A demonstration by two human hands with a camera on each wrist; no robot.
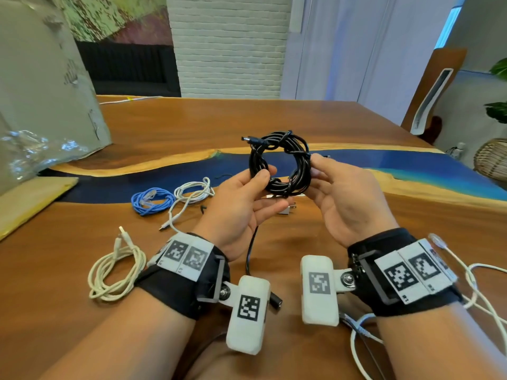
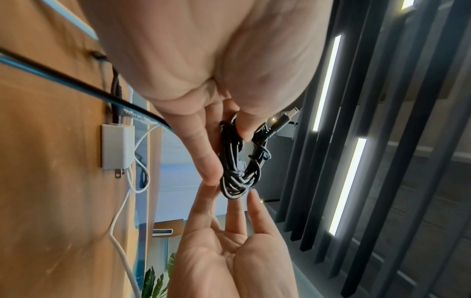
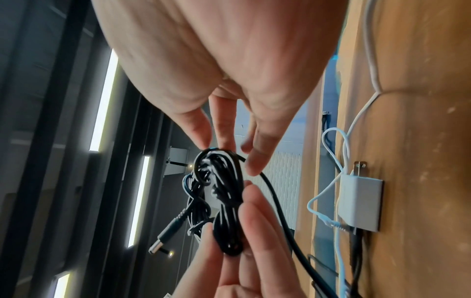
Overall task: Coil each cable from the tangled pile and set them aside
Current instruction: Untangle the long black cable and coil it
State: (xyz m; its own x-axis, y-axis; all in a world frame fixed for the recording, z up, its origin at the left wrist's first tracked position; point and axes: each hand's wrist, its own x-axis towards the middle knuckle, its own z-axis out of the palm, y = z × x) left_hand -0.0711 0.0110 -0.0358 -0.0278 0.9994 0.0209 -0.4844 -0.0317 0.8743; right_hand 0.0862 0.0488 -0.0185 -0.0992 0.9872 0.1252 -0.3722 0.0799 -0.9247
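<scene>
Three coiled cables (image 1: 152, 200) lie on wood-and-blue-resin table (image 1: 356, 124) before brick wall (image 1: 227, 45).

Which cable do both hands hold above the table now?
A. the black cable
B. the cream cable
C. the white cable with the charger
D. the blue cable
A: the left hand and right hand hold the coiled black cable in the air, while the blue cable lies on the table.

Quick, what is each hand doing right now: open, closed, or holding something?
Left hand: pinches the black cable coil between thumb and fingers.
Right hand: fingertips hold the coil's other side.
</scene>
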